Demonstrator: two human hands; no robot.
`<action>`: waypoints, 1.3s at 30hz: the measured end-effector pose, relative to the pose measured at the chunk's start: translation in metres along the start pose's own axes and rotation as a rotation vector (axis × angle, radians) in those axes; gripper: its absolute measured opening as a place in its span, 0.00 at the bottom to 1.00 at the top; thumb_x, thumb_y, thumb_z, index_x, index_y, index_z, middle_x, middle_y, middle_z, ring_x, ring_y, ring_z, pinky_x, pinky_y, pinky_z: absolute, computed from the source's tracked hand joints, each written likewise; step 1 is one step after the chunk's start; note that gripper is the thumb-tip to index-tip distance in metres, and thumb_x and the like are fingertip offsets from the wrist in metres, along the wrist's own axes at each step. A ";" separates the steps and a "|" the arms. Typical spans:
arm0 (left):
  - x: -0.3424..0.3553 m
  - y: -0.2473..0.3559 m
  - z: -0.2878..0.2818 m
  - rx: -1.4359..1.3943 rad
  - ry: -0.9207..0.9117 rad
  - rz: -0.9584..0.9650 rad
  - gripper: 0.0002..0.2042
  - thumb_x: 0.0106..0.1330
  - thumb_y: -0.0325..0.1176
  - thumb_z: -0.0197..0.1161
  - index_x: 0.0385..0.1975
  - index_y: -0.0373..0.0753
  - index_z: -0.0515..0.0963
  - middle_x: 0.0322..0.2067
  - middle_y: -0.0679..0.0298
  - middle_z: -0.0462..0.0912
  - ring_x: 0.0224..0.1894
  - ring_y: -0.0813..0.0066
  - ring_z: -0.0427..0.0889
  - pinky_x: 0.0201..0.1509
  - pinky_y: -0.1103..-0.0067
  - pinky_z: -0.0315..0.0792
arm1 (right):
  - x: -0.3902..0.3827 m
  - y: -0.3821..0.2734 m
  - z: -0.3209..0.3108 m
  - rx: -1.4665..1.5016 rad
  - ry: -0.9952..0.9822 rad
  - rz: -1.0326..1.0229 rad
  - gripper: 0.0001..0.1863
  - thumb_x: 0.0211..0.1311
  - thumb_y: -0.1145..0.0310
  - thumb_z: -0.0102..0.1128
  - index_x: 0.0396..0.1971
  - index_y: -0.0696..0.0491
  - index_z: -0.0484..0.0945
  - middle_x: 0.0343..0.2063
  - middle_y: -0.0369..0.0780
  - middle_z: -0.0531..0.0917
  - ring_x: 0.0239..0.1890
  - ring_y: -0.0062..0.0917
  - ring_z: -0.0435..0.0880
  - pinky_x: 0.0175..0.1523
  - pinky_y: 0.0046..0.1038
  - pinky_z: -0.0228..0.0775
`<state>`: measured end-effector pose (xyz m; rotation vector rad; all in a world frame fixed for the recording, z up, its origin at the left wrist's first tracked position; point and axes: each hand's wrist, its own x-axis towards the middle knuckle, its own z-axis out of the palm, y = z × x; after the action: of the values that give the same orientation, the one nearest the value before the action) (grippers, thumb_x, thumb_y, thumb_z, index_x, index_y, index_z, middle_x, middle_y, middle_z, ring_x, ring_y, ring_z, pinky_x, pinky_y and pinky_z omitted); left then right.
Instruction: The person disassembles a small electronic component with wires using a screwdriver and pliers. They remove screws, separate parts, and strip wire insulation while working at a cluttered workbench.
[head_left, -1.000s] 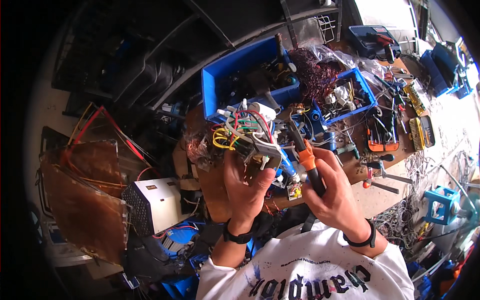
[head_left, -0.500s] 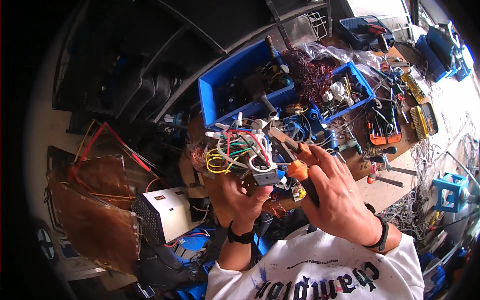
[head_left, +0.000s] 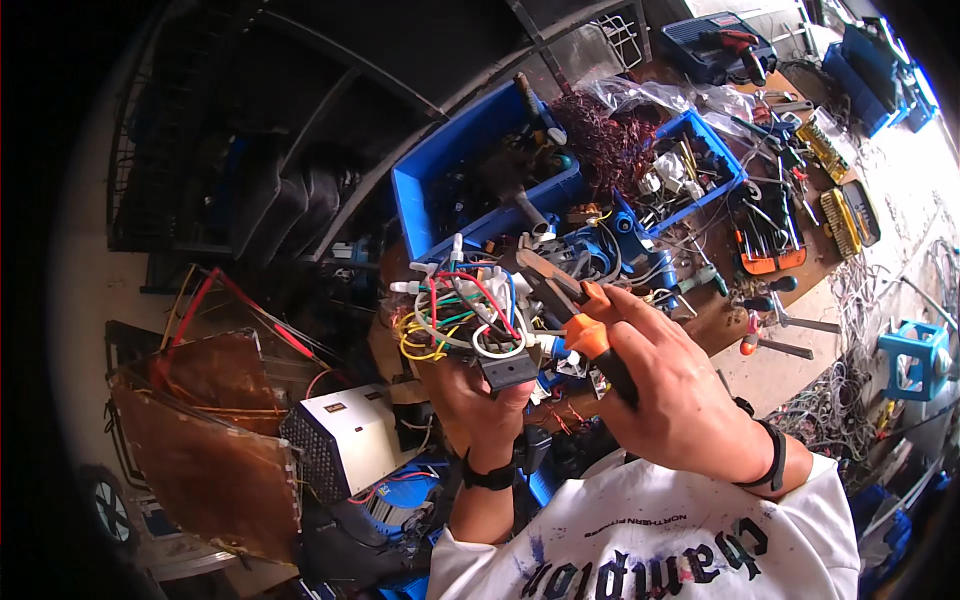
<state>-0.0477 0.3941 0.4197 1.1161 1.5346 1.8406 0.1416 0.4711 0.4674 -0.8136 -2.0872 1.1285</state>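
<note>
My left hand (head_left: pixel 485 410) grips a wiring assembly from below, its fingers partly hidden under it. A tangle of red, white, green, yellow and blue wires (head_left: pixel 470 312) with white end caps rises from the assembly. A dark rectangular block (head_left: pixel 508 371) sits at its near edge, by my left thumb. My right hand (head_left: pixel 680 395) is wrapped round a pair of pliers (head_left: pixel 590 340) with orange and black handles. Their metal jaws point up and left, just right of the wires; whether they touch a wire I cannot tell.
Behind my hands stands a large blue bin (head_left: pixel 420 200); a smaller blue bin (head_left: pixel 720 180) of parts is farther right. Reddish fine wire (head_left: pixel 610 145) is heaped between them. Several tools lie along the right of the wooden table (head_left: pixel 715 330). A white perforated box (head_left: pixel 355 440) is at left.
The wiring assembly has shifted a little to the left in my left hand's grip. The pliers have moved slightly left with my right hand, and their handles look closer together.
</note>
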 end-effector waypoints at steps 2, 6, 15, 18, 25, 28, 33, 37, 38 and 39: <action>-0.002 -0.001 -0.003 -0.036 -0.030 -0.014 0.45 0.46 0.47 0.79 0.60 0.34 0.58 0.52 0.59 0.71 0.51 0.71 0.76 0.54 0.76 0.73 | -0.002 0.005 -0.006 0.146 -0.031 0.022 0.15 0.45 0.76 0.58 0.36 0.62 0.70 0.50 0.57 0.74 0.55 0.50 0.73 0.56 0.39 0.68; -0.002 0.000 -0.003 -0.095 -0.053 -0.067 0.44 0.49 0.44 0.78 0.61 0.34 0.57 0.53 0.60 0.70 0.52 0.71 0.75 0.56 0.75 0.71 | -0.008 0.009 -0.024 0.464 -0.136 0.183 0.16 0.48 0.76 0.56 0.39 0.63 0.73 0.38 0.47 0.79 0.36 0.32 0.81 0.42 0.29 0.72; 0.004 0.010 0.004 -0.100 -0.030 -0.059 0.41 0.49 0.47 0.78 0.56 0.34 0.60 0.49 0.63 0.72 0.47 0.77 0.75 0.50 0.79 0.72 | -0.028 0.017 -0.025 0.972 -0.299 0.534 0.11 0.50 0.75 0.52 0.35 0.59 0.73 0.22 0.33 0.75 0.27 0.14 0.72 0.34 0.19 0.65; 0.005 0.010 0.003 -0.097 -0.037 -0.066 0.41 0.49 0.47 0.78 0.57 0.33 0.60 0.49 0.63 0.72 0.47 0.77 0.75 0.50 0.80 0.72 | -0.034 0.025 -0.022 1.049 -0.332 0.567 0.10 0.51 0.75 0.53 0.35 0.58 0.73 0.23 0.31 0.75 0.27 0.13 0.71 0.33 0.18 0.64; 0.004 0.010 0.004 -0.106 -0.022 -0.055 0.41 0.50 0.46 0.77 0.58 0.33 0.60 0.49 0.63 0.72 0.48 0.77 0.75 0.51 0.80 0.71 | -0.039 0.033 -0.015 1.188 -0.353 0.640 0.09 0.55 0.73 0.57 0.36 0.56 0.73 0.25 0.31 0.76 0.23 0.10 0.71 0.24 0.14 0.62; 0.003 0.010 0.005 -0.127 -0.009 -0.053 0.42 0.50 0.47 0.77 0.58 0.33 0.60 0.50 0.63 0.72 0.48 0.76 0.75 0.52 0.79 0.71 | -0.040 0.028 -0.017 1.210 -0.356 0.679 0.10 0.56 0.72 0.58 0.37 0.56 0.73 0.26 0.32 0.76 0.21 0.10 0.72 0.20 0.12 0.61; 0.003 0.009 0.009 -0.110 -0.005 -0.033 0.41 0.53 0.47 0.75 0.60 0.33 0.59 0.51 0.62 0.71 0.51 0.75 0.73 0.55 0.78 0.69 | -0.041 0.019 -0.014 1.222 -0.320 0.610 0.09 0.56 0.72 0.56 0.36 0.56 0.72 0.26 0.34 0.77 0.20 0.11 0.72 0.20 0.14 0.62; 0.012 0.015 0.007 0.046 -0.099 0.020 0.38 0.62 0.52 0.63 0.62 0.34 0.56 0.59 0.52 0.66 0.60 0.58 0.71 0.54 0.61 0.75 | -0.039 0.020 -0.015 1.066 -0.378 0.558 0.08 0.56 0.73 0.53 0.35 0.57 0.72 0.27 0.35 0.78 0.26 0.14 0.76 0.29 0.19 0.67; 0.012 0.016 0.009 0.042 -0.104 0.015 0.38 0.62 0.53 0.63 0.62 0.34 0.56 0.59 0.52 0.66 0.60 0.60 0.71 0.53 0.62 0.75 | -0.038 0.019 -0.020 0.991 -0.416 0.568 0.08 0.56 0.74 0.53 0.35 0.57 0.72 0.27 0.35 0.78 0.28 0.14 0.77 0.32 0.20 0.68; 0.012 0.016 0.010 0.054 -0.126 0.018 0.36 0.64 0.53 0.61 0.62 0.34 0.56 0.57 0.54 0.68 0.57 0.62 0.73 0.53 0.64 0.75 | -0.035 0.016 -0.023 0.933 -0.394 0.560 0.09 0.55 0.74 0.53 0.36 0.58 0.72 0.29 0.37 0.79 0.30 0.18 0.78 0.34 0.23 0.69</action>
<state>-0.0434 0.4052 0.4386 1.2500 1.5144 1.7150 0.1842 0.4630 0.4559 -0.7260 -1.3027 2.4501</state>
